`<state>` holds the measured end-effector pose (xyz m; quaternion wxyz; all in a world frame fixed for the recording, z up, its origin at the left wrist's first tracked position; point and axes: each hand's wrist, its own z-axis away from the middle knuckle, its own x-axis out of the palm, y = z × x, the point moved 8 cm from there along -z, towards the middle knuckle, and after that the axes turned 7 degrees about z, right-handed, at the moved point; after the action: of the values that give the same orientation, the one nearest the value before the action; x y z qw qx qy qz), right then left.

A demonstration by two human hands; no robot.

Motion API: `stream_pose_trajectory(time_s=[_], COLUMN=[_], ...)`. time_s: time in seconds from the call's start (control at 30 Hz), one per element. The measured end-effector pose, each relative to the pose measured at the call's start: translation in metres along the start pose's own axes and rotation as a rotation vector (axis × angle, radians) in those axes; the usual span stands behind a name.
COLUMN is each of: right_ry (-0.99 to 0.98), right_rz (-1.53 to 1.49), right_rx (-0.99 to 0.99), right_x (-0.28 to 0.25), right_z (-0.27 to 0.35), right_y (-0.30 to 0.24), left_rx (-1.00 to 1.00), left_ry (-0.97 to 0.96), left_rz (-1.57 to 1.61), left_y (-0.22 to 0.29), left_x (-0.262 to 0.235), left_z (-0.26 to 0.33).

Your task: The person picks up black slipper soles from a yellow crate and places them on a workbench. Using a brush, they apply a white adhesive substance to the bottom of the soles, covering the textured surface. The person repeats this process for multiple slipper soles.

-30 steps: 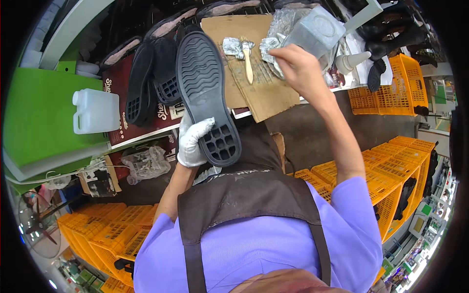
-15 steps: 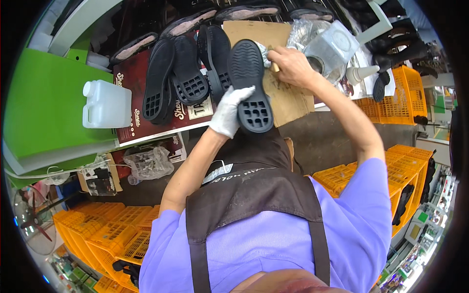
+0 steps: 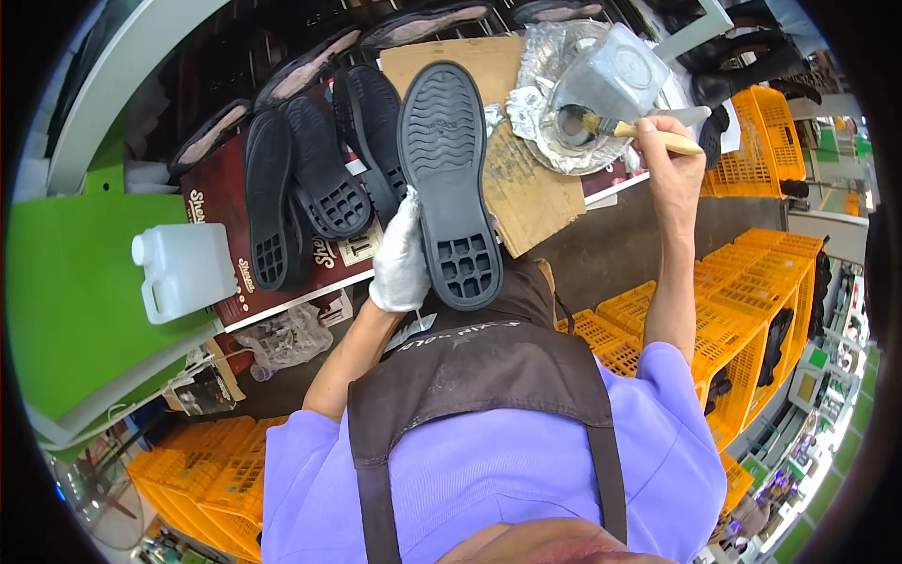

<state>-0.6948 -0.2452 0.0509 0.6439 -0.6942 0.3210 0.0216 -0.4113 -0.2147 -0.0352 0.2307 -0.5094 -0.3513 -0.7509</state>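
Observation:
My left hand (image 3: 399, 258), in a white glove, holds a black shoe sole (image 3: 447, 179) upright with its tread facing me. My right hand (image 3: 669, 167) is bare and grips a wooden-handled brush (image 3: 639, 133). The bristles of the brush point into a foil-lined dish (image 3: 564, 122) next to a clear plastic container (image 3: 611, 80). A sheet of brown cardboard (image 3: 526, 183) lies on the bench beneath the sole and the dish.
Several more black soles (image 3: 315, 183) lie in a row on the bench to the left. A white plastic jug (image 3: 183, 271) stands on a green surface (image 3: 75, 301). Orange crates (image 3: 742, 310) are stacked at right and lower left.
My right hand has left the sole and moved right to the foil dish, holding the brush. My left hand has turned the sole more upright and toward the centre.

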Motion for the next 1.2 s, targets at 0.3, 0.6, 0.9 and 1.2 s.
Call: stream_pose_trajectory(time_s=[0.3, 0.6, 0.9, 1.2], right_ry=[-0.033, 0.022, -0.025, -0.106], right_rz=[0.43, 0.123, 0.109, 0.236], right_rx=[-0.123, 0.045, 0.123, 0.009], right_x=[0.042, 0.026, 0.04, 0.028], right_z=[-0.013, -0.006, 0.005, -0.022], right_y=[0.027, 0.023, 0.057, 0.019], left_rx=[-0.089, -0.146, -0.112, -0.162], left_ry=[-0.077, -0.224, -0.01, -0.089], left_rz=[0.139, 0.239, 0.168, 0.215], left_y=[-0.005, -0.009, -0.014, -0.019], left_x=[0.004, 0.002, -0.015, 0.0], left_z=[-0.013, -0.016, -0.015, -0.017])
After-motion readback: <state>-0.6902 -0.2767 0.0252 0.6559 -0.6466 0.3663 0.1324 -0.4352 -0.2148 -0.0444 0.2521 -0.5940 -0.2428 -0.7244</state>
